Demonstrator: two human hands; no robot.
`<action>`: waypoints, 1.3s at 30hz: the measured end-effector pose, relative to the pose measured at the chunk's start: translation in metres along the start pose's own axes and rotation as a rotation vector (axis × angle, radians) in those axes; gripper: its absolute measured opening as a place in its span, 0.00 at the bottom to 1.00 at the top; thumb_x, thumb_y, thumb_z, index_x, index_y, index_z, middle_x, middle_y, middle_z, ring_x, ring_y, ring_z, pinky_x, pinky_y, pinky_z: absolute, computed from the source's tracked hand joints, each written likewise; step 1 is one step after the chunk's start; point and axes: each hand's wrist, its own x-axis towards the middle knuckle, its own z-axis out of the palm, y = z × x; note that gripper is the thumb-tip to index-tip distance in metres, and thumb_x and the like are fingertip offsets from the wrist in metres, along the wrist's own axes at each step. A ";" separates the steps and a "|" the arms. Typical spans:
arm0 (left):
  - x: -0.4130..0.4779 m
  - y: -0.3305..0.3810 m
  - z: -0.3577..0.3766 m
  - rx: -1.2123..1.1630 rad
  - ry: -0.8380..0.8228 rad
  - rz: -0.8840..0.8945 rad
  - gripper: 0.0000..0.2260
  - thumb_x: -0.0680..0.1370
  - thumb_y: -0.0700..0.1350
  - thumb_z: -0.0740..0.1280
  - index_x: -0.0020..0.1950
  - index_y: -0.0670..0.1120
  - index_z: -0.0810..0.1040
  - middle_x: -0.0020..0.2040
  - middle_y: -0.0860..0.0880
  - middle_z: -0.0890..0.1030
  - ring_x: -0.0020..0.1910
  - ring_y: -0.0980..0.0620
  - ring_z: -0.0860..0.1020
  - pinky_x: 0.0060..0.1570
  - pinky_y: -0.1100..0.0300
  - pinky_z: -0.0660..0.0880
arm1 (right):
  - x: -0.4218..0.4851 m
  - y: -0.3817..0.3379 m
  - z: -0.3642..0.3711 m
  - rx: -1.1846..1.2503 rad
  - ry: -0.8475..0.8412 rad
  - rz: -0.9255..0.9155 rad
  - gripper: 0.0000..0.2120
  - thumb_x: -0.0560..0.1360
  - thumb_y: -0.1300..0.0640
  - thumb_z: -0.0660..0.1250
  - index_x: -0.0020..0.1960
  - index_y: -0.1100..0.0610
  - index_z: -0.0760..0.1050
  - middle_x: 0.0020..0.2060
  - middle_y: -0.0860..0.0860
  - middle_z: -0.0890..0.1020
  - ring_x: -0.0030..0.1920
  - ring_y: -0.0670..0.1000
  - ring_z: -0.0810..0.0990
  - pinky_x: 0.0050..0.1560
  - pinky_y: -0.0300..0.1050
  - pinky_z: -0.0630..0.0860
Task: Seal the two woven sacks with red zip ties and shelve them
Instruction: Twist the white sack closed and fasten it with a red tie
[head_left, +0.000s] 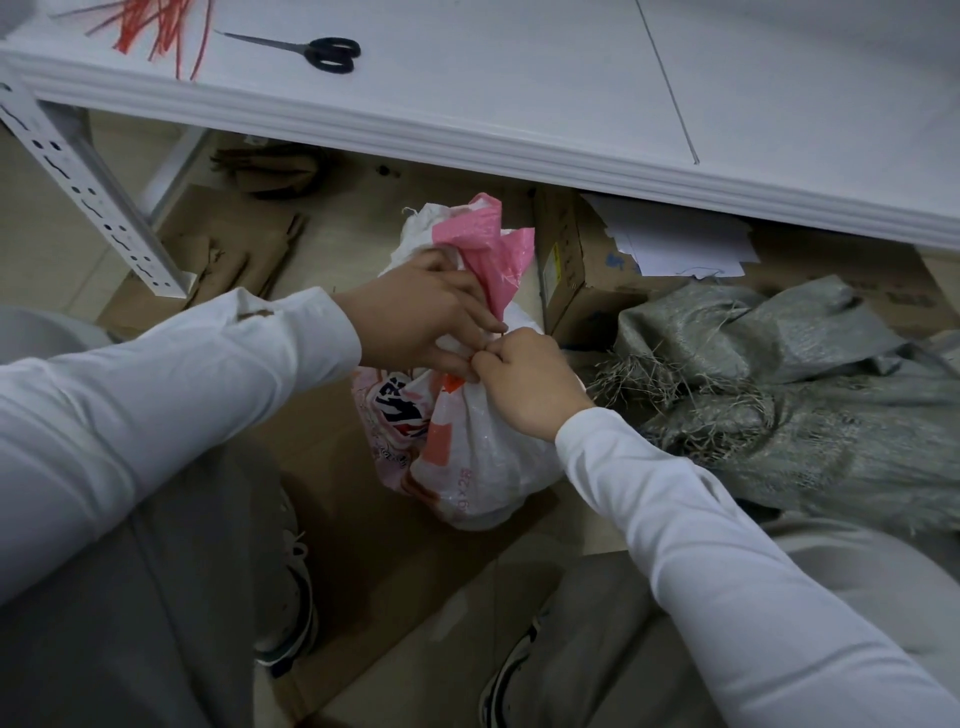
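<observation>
Tightly bunched white sack (467, 457) neck sits inside left hand (415, 317) grip; right hand (524, 384) pinches neck just below.

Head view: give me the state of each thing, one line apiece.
white sack: upright, neck bunched, gripped by left hand, pinched by right hand.
grey sack: lying slumped, frayed mouth loose.
red zip ties: loose on shelf.
scissors: closed, on shelf.
cardboard box: open.

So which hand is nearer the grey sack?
Right. The right hand pinches the white sack at its neck, beside the grey sack; the left hand grips it farther off.
</observation>
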 end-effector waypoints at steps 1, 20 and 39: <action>0.000 0.000 0.000 0.009 -0.003 -0.003 0.21 0.72 0.63 0.55 0.53 0.57 0.83 0.59 0.55 0.81 0.60 0.50 0.76 0.56 0.47 0.65 | -0.001 -0.001 0.000 0.004 0.004 -0.005 0.14 0.78 0.58 0.58 0.35 0.60 0.72 0.31 0.52 0.71 0.40 0.56 0.72 0.36 0.44 0.59; 0.000 0.005 -0.006 0.253 -0.158 -0.049 0.15 0.76 0.50 0.65 0.63 0.58 0.78 0.65 0.54 0.77 0.65 0.48 0.71 0.61 0.48 0.60 | 0.006 0.008 -0.014 -0.182 -0.115 0.123 0.14 0.79 0.51 0.58 0.40 0.56 0.75 0.41 0.55 0.78 0.44 0.58 0.77 0.43 0.46 0.68; 0.005 0.023 0.010 0.593 -0.079 0.013 0.15 0.77 0.39 0.52 0.51 0.41 0.78 0.61 0.41 0.79 0.70 0.42 0.69 0.73 0.41 0.52 | 0.002 0.003 -0.005 -0.360 -0.136 0.018 0.13 0.79 0.59 0.56 0.60 0.61 0.74 0.61 0.59 0.76 0.59 0.59 0.75 0.51 0.45 0.70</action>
